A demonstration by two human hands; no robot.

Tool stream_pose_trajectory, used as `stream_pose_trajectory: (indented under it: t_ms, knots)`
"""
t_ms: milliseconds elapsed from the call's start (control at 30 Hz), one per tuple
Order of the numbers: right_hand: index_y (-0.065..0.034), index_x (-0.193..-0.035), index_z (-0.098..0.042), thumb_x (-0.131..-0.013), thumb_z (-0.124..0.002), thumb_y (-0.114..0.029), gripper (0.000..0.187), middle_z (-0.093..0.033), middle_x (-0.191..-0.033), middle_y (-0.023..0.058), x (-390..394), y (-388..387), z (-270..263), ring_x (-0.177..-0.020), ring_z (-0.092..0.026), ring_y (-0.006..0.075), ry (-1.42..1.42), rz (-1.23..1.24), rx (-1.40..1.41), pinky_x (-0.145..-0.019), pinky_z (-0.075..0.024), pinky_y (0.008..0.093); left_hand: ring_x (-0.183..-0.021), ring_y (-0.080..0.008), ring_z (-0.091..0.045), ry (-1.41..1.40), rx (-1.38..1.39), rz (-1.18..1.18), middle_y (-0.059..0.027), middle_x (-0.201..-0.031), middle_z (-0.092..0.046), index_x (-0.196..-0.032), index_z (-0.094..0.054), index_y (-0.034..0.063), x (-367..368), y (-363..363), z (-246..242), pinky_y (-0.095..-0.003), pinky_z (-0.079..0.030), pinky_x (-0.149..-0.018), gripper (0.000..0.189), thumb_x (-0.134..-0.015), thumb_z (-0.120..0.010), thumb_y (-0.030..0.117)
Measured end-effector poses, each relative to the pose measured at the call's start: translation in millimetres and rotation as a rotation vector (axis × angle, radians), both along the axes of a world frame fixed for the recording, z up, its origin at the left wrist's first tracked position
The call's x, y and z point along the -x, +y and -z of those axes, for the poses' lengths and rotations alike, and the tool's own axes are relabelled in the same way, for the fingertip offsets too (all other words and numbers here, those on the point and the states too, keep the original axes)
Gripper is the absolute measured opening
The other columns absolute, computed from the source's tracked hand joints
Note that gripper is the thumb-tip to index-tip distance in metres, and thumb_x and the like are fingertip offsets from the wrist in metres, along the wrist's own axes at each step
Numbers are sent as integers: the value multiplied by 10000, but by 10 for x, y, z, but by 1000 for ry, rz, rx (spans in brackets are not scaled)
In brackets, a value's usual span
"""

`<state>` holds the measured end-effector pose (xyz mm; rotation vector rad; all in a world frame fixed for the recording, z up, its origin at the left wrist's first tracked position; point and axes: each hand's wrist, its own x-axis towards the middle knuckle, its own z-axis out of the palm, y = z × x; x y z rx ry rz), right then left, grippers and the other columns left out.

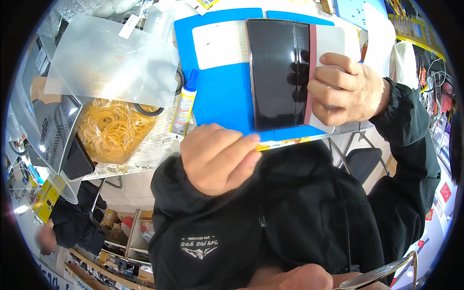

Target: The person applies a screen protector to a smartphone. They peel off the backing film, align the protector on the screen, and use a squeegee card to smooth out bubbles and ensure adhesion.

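Note:
A dark-screened tablet or large phone (275,72) with a gold-coloured frame lies on a blue dotted mat (224,98). Along the screen's right side is a pale translucent card (331,40) edged with a pink strip (312,43). My right hand (344,88) grips this card with curled fingers, which reflect in the glass. A thin line runs down the screen beside the strip. My left hand (219,159) is at the mat's front edge, just below the device's lower left corner. Its fingers are loosely bent, and nothing visible is between them.
Left of the mat lie a glue-like tube with blue cap (183,103), a bag of yellow rubber bands (116,130) and a translucent plastic sheet (112,61). A black phone (78,159) rests near the table edge. Another person (78,221) is at lower left.

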<state>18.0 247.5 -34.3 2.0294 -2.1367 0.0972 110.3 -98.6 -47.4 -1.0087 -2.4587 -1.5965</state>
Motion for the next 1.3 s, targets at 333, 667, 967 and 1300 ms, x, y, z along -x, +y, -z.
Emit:
stream_pose_trajectory:
  t_ms: [333, 667, 967, 1300]
  knots:
    - [-187, -1098, -589, -780, -890, -218, 439, -646, -1223, 63, 64, -285, 47, -1171, -616, 278, -71, -64, 46, -1086, -482, 511, -642, -258, -636, -24, -1, -3, -110, -873, -718, -1101, -800, -23, -18, -26, 20, -361, -484, -590, 244, -875, -803, 68]
    - [-191, -1051, -594, -846, -788, -249, 287, -644, -1229, 61, 105, -537, -52, -1214, -617, 277, -66, -65, -26, -1122, -440, 529, -623, -240, -636, -3, -22, -20, -87, -857, -709, -1067, -811, -4, -9, -2, 31, -363, -482, -571, 244, -873, -844, 139]
    - [-148, -1003, -574, -847, -822, -196, 297, -669, -1204, 106, 155, -723, -1, -1162, -592, 318, -134, -85, 36, -1123, -445, 548, -617, -231, -640, 12, -43, -13, -75, -853, -694, -1072, -814, 10, -9, -36, 56, -355, -468, -545, 242, -894, -850, 170]
    - [-139, -1041, -579, -871, -799, -236, 295, -663, -1242, 119, 166, -854, 17, -1194, -576, 325, -121, -92, 33, -1131, -446, 540, -625, -236, -631, -1, -29, -16, -74, -857, -694, -1065, -811, 11, -10, -30, 40, -364, -465, -555, 234, -893, -841, 167]
